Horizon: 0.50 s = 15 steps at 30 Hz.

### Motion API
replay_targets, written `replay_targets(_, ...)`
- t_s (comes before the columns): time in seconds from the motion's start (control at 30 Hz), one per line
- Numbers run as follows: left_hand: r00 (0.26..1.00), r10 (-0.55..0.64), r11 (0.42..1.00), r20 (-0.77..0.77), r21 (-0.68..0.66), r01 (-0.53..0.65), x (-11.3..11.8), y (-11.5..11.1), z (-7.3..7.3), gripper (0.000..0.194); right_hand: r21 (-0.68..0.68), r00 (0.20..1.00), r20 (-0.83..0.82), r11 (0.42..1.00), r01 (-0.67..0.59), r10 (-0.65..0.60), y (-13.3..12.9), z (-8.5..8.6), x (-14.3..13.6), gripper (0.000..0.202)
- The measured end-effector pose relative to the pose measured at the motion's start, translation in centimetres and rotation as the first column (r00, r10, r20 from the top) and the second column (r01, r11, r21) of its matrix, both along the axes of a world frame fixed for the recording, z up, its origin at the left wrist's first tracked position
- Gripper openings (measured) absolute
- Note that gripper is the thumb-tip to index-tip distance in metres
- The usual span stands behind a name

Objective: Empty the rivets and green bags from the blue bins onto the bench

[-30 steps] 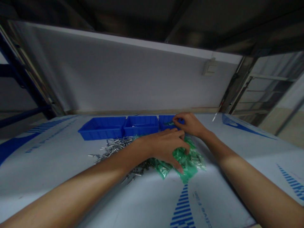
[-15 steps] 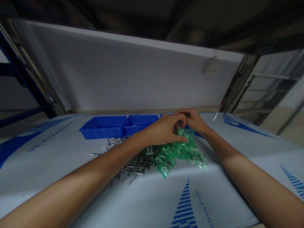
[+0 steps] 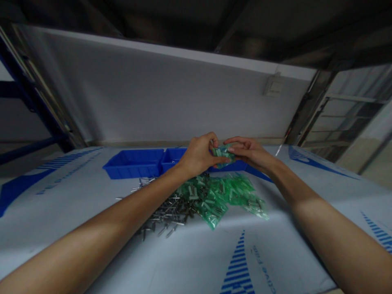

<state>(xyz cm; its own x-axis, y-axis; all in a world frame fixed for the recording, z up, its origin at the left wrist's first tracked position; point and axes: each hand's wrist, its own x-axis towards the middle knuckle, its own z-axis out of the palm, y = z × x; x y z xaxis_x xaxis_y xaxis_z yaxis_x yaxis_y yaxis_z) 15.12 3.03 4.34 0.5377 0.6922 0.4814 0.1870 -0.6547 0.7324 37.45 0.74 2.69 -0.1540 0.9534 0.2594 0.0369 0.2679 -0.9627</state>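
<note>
Between my two hands is a small green plastic bag (image 3: 223,154), held above the right-hand blue bin (image 3: 234,166). My left hand (image 3: 200,153) grips its left side between thumb and fingers. The fingertips of my right hand (image 3: 249,153) pinch its right side. What the bag contains is too blurred to make out. Below them lies a heap of green plastic bags (image 3: 232,190) with small metal pieces inside. Loose silver rivets (image 3: 173,210) are piled to the left of these bags, partly hidden by my left forearm.
A blue bin (image 3: 133,164) stands at the left, with a middle blue bin (image 3: 171,157) beside it. Film with blue print covers the table (image 3: 190,261). A dark shelf (image 3: 183,24) hangs overhead, and a pale wall (image 3: 171,94) rises behind.
Both hands have come up off the heap of bags with one small green bag between them. My left hand has shifted left and up. The rest of the heap stays on the table.
</note>
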Motion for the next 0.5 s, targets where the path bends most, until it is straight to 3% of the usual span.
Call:
replay_targets(0.1, 0.994, 0.112, 0.986, 0.012, 0.127, -0.113, 0.0, -0.1, 0.3, 0.051, 0.036, 0.994, 0.002, 0.993, 0.108, -0.109, 0.4, -0.2, -0.1, 0.045)
replay_targets(0.2, 0.978, 0.201, 0.929, -0.055, 0.327, -0.173, -0.1, -0.2, 0.7, 0.042, 0.098, 0.963, -0.016, 0.958, 0.271, -0.271, 1.1, -0.5, 0.5, 0.046)
replay_targets(0.3, 0.936, 0.144, 0.921, -0.321, 0.389, -0.009, -0.3, -0.7, 0.8, 0.039, 0.192, 0.899, 0.169, 0.908, 0.371, -0.403, 1.8, -1.1, 1.6, 0.039)
replay_targets(0.4, 0.804, 0.080, 0.918, -0.589, 0.359, 0.172, -0.4, -1.3, 0.5, 0.044, 0.344, 0.724, 0.470, 0.860, 0.376, -0.505, 2.4, -1.7, 2.4, 0.026)
replay_targets(0.5, 0.677, 0.046, 0.912, -0.734, 0.307, 0.271, -0.4, -1.8, 0.1, 0.055, 0.414, 0.635, 0.552, 0.839, 0.354, -0.540, 2.5, -1.9, 2.5, 0.018)
